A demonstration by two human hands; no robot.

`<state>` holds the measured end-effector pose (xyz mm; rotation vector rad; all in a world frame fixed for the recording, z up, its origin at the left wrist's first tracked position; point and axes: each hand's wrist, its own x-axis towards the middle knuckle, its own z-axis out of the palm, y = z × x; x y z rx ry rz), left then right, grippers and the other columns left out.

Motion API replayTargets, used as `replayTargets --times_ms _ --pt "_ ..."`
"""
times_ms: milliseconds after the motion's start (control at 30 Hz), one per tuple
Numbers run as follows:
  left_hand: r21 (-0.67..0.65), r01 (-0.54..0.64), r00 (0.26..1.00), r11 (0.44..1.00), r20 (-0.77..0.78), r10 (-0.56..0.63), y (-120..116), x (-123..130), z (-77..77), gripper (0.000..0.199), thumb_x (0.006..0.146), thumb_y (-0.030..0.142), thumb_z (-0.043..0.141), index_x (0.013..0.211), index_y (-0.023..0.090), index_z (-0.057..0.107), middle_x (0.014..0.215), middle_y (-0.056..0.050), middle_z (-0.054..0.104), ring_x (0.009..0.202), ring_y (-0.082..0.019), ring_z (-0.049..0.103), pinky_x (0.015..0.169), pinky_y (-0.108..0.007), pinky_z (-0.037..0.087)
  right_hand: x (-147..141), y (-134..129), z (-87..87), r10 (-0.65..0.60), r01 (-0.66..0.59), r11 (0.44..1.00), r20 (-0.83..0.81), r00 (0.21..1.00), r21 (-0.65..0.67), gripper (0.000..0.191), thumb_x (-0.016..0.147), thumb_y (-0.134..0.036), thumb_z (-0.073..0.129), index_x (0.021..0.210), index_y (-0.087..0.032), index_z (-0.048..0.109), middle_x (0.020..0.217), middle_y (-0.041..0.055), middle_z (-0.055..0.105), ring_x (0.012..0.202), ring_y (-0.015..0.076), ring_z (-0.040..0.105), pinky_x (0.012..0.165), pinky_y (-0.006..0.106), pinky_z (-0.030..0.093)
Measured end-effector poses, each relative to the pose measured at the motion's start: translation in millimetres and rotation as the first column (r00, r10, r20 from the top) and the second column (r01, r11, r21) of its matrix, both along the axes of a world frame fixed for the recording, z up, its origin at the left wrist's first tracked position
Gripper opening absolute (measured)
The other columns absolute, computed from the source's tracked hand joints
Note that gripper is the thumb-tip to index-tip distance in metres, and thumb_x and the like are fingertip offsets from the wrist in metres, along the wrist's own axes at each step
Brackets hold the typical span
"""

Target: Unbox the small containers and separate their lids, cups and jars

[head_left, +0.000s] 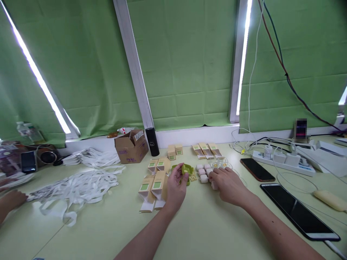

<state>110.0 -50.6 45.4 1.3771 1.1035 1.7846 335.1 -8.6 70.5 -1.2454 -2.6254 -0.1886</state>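
Note:
My left hand (pixel 176 186) is closed, holding a small olive-green shell-like piece (pixel 187 169) between thumb and fingers. More green shows just behind and below it, partly covered by the hand. To the right, my right hand (pixel 227 184) reaches down with its fingers drawn together on a pale pink rounded block (pixel 214 185). Several similar pale blocks (pixel 203 178) lie beside its fingertips. Small yellowish pieces (pixel 192 178) rest between the two hands. Clear round pieces with yellow centres (pixel 222 163) lie behind my right hand. Opened cardboard boxes (pixel 148 187) with green labels stand left of my left hand.
More small boxes (pixel 208 150) stand at the back, near a black cylinder (pixel 152 141) and a brown carton (pixel 132 146). White straps (pixel 78 187) pile up at left, beside another person's hand (pixel 15 200). Phones (pixel 298 209) and a power strip (pixel 284 163) with cables lie right.

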Motion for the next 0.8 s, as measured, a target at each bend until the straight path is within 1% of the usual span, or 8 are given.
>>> replayTargets --times_ms 67,133,233,300,400,600,700,800 --pt "0.004 0.004 1.0 1.0 0.009 -0.004 -2 0 1.8 0.051 0.085 0.042 0.077 0.128 0.019 0.059 0.126 -0.013 0.068 0.121 -0.025 0.065 0.107 -0.041 0.051 4 2 3.4 0.0 0.003 1.0 -0.106 0.994 0.029 0.041 0.067 -0.001 0.063 0.102 -0.022 0.065 0.101 0.0065 0.07 0.095 0.0258 0.063 0.079 0.034 0.036" --pt "0.016 0.022 1.0 1.0 0.016 -0.022 -4 1 4.1 0.051 0.085 0.041 0.078 0.127 0.019 0.059 0.125 -0.013 0.068 0.119 -0.025 0.065 0.107 -0.041 0.051 7 3 7.2 -0.004 0.03 0.995 -0.279 0.96 0.092 0.032 0.075 -0.003 0.059 0.1 -0.022 0.064 0.101 0.006 0.07 0.094 0.0247 0.063 0.078 0.034 0.039" --pt "0.037 0.07 0.997 0.997 0.027 -0.071 -7 2 7.4 0.049 0.084 0.038 0.079 0.124 0.019 0.059 0.123 -0.013 0.068 0.118 -0.025 0.065 0.106 -0.042 0.052 6 2 8.4 0.044 0.072 0.978 -0.534 0.844 0.193 0.019 0.088 -0.008 0.051 0.097 -0.022 0.061 0.1 0.0076 0.069 0.094 0.0246 0.062 0.079 0.035 0.044" --pt "0.056 0.107 0.994 0.993 0.028 -0.109 -9 3 8.9 0.049 0.083 0.037 0.08 0.122 0.018 0.058 0.124 -0.014 0.068 0.119 -0.026 0.065 0.106 -0.042 0.052 1 0 4.0 0.112 0.051 0.97 -0.626 0.771 0.236 0.016 0.093 -0.013 0.048 0.098 -0.022 0.06 0.1 0.0087 0.069 0.096 0.0254 0.062 0.082 0.036 0.047" --pt "0.084 0.166 0.985 0.983 0.028 -0.168 -10 4 10.0 0.049 0.082 0.035 0.081 0.12 0.018 0.056 0.129 -0.016 0.066 0.12 -0.027 0.064 0.106 -0.042 0.051 -13 -6 -8.7 0.218 -0.044 0.964 -0.685 0.695 0.262 0.017 0.095 -0.016 0.048 0.106 -0.023 0.059 0.105 0.0099 0.068 0.102 0.027 0.061 0.088 0.04 0.05" --pt "0.053 0.225 0.973 0.973 0.046 -0.227 -16 9 13.6 0.051 0.081 0.041 0.083 0.117 0.02 0.053 0.13 -0.017 0.068 0.117 -0.029 0.068 0.097 -0.04 0.055 -42 -20 -30.5 0.336 -0.247 0.941 -0.741 0.582 0.232 0.043 0.094 -0.019 0.054 0.136 -0.026 0.046 0.134 0.0134 0.056 0.13 0.0315 0.051 0.106 0.051 0.049" --pt "0.029 0.234 0.971 0.972 0.042 -0.235 -17 12 15.0 0.05 0.083 0.046 0.081 0.115 0.022 0.052 0.111 -0.012 0.075 0.101 -0.024 0.073 0.089 -0.036 0.057 -47 -26 -33.5 0.339 -0.263 0.938 -0.764 0.549 0.227 0.054 0.093 -0.021 0.057 0.143 -0.027 0.038 0.143 0.0149 0.048 0.138 0.0335 0.044 0.11 0.056 0.046" --pt "-0.014 0.235 0.972 0.972 0.026 -0.234 -17 13 13.0 0.05 0.083 0.054 0.079 0.11 0.022 0.052 0.088 -0.006 0.076 0.085 -0.021 0.074 0.081 -0.033 0.057 -47 -28 -33.9 0.333 -0.254 0.94 -0.765 0.551 0.226 0.06 0.092 -0.022 0.059 0.146 -0.028 0.035 0.148 0.0158 0.042 0.142 0.0361 0.04 0.112 0.06 0.044"
